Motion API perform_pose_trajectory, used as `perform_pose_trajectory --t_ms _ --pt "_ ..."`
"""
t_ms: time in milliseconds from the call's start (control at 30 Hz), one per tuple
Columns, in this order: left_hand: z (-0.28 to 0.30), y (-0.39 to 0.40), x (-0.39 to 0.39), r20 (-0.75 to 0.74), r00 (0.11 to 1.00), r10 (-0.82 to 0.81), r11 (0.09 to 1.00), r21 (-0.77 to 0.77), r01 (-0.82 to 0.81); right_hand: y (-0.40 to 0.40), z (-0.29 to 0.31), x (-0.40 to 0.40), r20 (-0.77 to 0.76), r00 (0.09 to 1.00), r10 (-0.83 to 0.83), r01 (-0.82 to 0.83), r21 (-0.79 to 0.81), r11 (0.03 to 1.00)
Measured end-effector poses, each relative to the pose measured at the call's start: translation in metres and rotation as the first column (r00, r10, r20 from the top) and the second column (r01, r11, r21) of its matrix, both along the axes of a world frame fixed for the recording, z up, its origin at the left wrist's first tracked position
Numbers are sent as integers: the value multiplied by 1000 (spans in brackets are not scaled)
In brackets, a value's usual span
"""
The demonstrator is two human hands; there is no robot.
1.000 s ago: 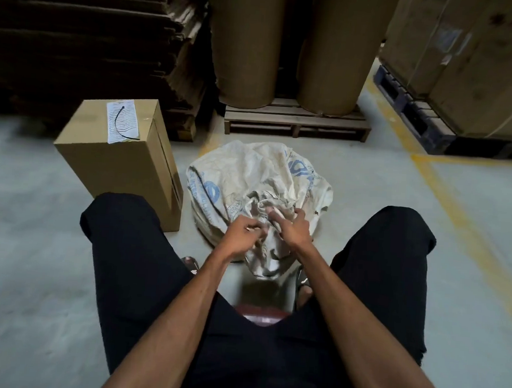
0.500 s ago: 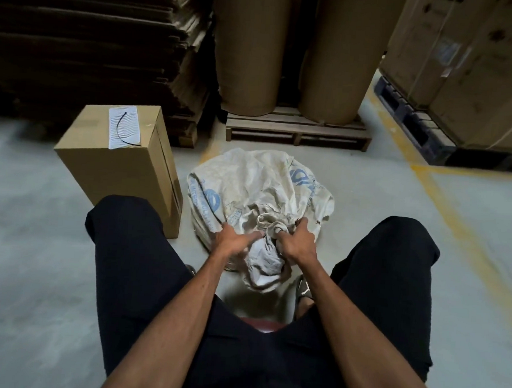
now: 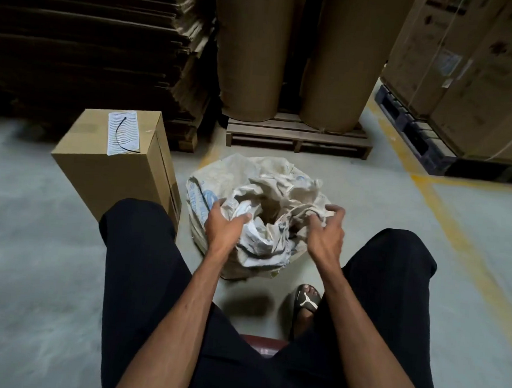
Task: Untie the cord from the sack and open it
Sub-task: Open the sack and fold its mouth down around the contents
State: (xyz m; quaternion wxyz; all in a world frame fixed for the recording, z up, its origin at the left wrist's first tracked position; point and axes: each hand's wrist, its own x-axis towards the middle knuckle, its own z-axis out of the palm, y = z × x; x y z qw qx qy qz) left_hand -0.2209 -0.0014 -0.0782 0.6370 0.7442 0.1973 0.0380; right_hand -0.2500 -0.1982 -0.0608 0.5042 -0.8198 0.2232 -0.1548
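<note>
Woven sack [image 3: 241, 174] mouth open | both hands gripping rim

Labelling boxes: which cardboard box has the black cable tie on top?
The small box standing on the floor left of the sack. The tie lies on its white label; the big boxes sit on a pallet.

Both bare forearms are extended forward between the knees, which are clad in black. The left hand [image 3: 223, 226] is closed with fingers curled inward and thumb forward; the right hand [image 3: 326, 229] is likewise clenched, knuckles upward. The hands are held apart.
</note>
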Motion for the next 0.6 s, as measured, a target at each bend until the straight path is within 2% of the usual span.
perform_pose_trajectory --t_ms 133,200,300,400,433,500,533,600 --pt "6 17 -3 77 980 185 979 -104 -177 -27 11 -7 -64 979 -193 193 -4 981" --pt "10 21 -5 94 973 212 973 -115 -201 -39 12 -6 -136 969 -208 199 -81 977" --pt "13 22 -6 127 973 191 981 -67 -184 -42 14 -2 -190 982 4 -28 -124 992" --pt "8 20 -2 120 979 162 987 -21 -161 -34 15 -1 -104 979 173 -179 -52 982" --pt "6 21 -1 102 983 151 988 1 -152 -30 11 -1 -58 980 191 -197 -112 974" --pt "4 21 2 48 990 131 991 34 -132 -23 2 2 -15 978 208 -197 -392 899" --pt "3 21 3 18 993 118 992 33 -119 -20 -4 6 -31 977 211 -196 -517 833" --pt "-1 20 4 -38 997 72 997 -6 -72 -11 -14 11 -138 965 225 -262 -614 745"
